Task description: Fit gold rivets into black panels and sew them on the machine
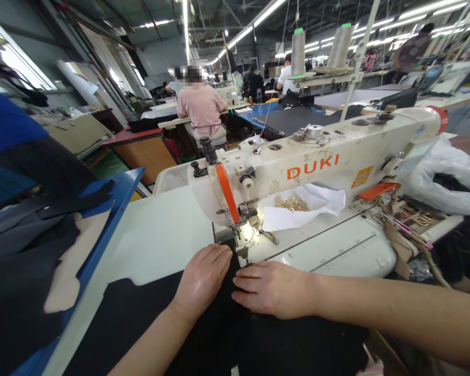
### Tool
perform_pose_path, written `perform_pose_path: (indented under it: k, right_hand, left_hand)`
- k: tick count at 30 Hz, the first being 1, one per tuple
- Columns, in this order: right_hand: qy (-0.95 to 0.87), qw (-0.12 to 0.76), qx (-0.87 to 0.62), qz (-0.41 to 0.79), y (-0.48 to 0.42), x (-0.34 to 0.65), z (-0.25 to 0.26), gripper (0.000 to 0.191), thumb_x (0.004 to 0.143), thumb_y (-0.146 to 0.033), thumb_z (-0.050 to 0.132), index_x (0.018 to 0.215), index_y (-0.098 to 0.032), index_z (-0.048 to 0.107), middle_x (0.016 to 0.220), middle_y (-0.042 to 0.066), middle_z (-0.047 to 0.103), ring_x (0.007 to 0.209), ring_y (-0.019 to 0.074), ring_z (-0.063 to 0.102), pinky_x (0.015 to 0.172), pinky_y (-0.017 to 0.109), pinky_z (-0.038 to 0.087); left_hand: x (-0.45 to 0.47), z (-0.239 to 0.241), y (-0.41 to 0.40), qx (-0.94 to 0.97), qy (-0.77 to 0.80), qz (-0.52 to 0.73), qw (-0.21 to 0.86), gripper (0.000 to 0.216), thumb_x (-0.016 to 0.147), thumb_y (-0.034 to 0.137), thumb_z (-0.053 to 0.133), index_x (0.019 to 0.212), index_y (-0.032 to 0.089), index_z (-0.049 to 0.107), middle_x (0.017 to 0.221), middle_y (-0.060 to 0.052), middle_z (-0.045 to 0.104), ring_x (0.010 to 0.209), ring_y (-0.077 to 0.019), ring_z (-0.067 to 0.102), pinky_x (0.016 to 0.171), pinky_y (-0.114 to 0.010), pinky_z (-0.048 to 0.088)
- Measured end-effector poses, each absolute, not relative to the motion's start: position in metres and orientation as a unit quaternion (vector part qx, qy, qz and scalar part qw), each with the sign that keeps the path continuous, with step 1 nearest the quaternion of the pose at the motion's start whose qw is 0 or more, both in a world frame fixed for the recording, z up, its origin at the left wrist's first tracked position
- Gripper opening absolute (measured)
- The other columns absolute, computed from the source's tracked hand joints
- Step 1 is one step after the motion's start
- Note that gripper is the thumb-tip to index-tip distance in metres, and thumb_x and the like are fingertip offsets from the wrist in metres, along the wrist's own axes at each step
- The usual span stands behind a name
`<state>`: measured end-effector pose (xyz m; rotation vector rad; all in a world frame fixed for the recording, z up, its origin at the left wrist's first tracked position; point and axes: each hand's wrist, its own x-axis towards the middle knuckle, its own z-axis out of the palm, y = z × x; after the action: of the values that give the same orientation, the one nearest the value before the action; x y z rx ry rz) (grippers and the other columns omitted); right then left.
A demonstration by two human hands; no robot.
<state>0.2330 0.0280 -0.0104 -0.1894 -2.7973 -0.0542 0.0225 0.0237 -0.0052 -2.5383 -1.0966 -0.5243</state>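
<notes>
My left hand [202, 278] lies flat, fingers together, on black fabric [149, 324] just in front of the presser foot [238, 230] of a white DUKI sewing machine [317, 162]. My right hand [272, 289] rests palm down on the same fabric, its fingers stretched toward the left hand and nearly touching it. Both hands press the cloth onto the pale machine table [156, 235]. A lamp lights the needle area.
A white cloth with small gold metal pieces [293, 204] lies behind the needle. Dark fabric pieces are stacked on a blue table [121, 193] at left. A plastic bag [446, 177] sits at right. Other people work at benches further back.
</notes>
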Motion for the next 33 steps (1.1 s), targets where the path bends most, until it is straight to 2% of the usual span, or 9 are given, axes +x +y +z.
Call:
perform_pose_path:
  k: [33]
  right_hand:
    - [-0.984, 0.162, -0.069, -0.019, 0.0269, 0.2325, -0.0085, 0.027, 0.096, -0.023, 0.037, 0.112, -0.013, 0.057, 0.115, 0.011, 0.061, 0.105, 0.0192, 0.054, 0.083, 0.032, 0.046]
  left_hand:
    - [0.0242, -0.0067, 0.0247, -0.885, -0.388, -0.204, 0.156, 0.024, 0.092, 0.011, 0.039, 0.09, 0.014, 0.062, 0.089, -0.007, 0.067, 0.082, -0.0192, 0.06, 0.078, -0.035, 0.055]
